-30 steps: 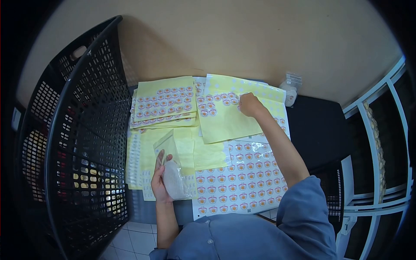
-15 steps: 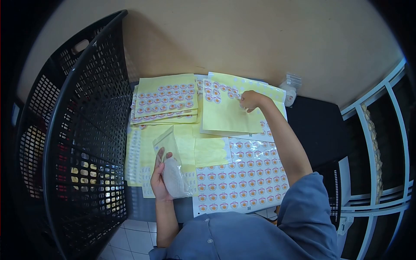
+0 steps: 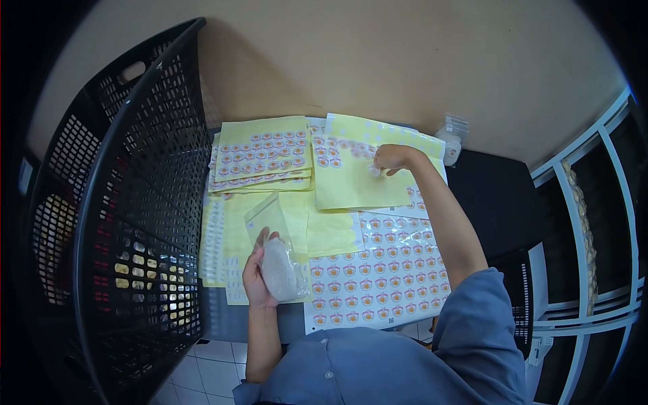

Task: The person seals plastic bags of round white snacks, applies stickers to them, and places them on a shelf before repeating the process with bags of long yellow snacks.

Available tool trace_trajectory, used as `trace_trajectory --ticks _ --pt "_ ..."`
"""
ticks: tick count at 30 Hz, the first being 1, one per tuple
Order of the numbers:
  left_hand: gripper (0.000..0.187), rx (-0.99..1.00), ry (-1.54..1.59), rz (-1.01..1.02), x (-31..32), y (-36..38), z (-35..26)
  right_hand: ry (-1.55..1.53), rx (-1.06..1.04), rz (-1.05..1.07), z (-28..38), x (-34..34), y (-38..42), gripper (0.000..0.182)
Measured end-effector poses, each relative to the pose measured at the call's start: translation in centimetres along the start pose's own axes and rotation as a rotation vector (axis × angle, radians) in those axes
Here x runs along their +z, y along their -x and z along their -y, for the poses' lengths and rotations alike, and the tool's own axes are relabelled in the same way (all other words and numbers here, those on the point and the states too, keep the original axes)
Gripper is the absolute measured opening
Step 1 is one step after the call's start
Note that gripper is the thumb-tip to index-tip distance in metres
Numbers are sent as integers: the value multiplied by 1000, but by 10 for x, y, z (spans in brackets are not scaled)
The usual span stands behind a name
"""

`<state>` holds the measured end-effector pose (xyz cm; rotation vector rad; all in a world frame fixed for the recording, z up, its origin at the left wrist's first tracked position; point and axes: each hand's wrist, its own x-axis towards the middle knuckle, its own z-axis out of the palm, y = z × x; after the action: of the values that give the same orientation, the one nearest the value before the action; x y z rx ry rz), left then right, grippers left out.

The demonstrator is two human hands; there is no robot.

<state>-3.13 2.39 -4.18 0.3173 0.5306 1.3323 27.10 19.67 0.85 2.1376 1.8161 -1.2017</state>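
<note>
My left hand (image 3: pixel 258 275) is closed around a clear plastic bag (image 3: pixel 260 214) with a white, textured thing inside it (image 3: pixel 280 270), whose kind I cannot make out. The bag is held tilted over yellow backing sheets. My right hand (image 3: pixel 391 159) pinches a small round sticker (image 3: pixel 374 171), blurred by motion, above a yellow sticker sheet (image 3: pixel 361 189). Part of a row of round orange-and-pink stickers (image 3: pixel 331 152) is still stuck on that sheet's left side; its right part is hidden by my hand.
Stacked yellow sticker sheets (image 3: pixel 263 152) lie at the back left. A full white sticker sheet (image 3: pixel 378 277) covers the front right. A tall black plastic basket (image 3: pixel 145 189) stands at the left. Small clear packs (image 3: pixel 453 138) sit by the wall.
My right fingers have drawn a sticker slightly up from the sheet. My left hand and the bag have shifted a little to the right in view.
</note>
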Motion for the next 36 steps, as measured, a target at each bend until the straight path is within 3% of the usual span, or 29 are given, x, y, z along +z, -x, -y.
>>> trace_trajectory --ticks 3,5,7,12,14,16,18,22,29,36 --pt "37 -38 74 -23 9 0 1 78 -23 35 -6 -2 -8 26" --pt "40 -119 231 115 16 3 -2 160 -13 62 -14 -1 -10 25" --pt "38 -152 178 86 22 2 -4 -174 -163 -109 -25 5 -3 20" --pt "37 -184 146 136 43 3 -13 -389 -240 -311 -43 15 4 17" --pt "40 -95 -102 205 45 1 -14 -446 -264 -411 -32 18 21 15" --pt "42 -70 -166 221 48 -1 -15 -517 -432 -463 -5 19 57 15" --pt "42 -48 -350 239 54 -2 -16 -497 -658 -354 25 21 95 16" --pt "40 -11 -387 270 60 -3 -11 -215 -895 -264 78 41 156 13" --pt "40 48 -352 269 61 0 -8 -44 -884 -408 104 74 170 14" --pt "39 93 -358 266 61 2 -10 -55 -855 -422 109 79 171 14"
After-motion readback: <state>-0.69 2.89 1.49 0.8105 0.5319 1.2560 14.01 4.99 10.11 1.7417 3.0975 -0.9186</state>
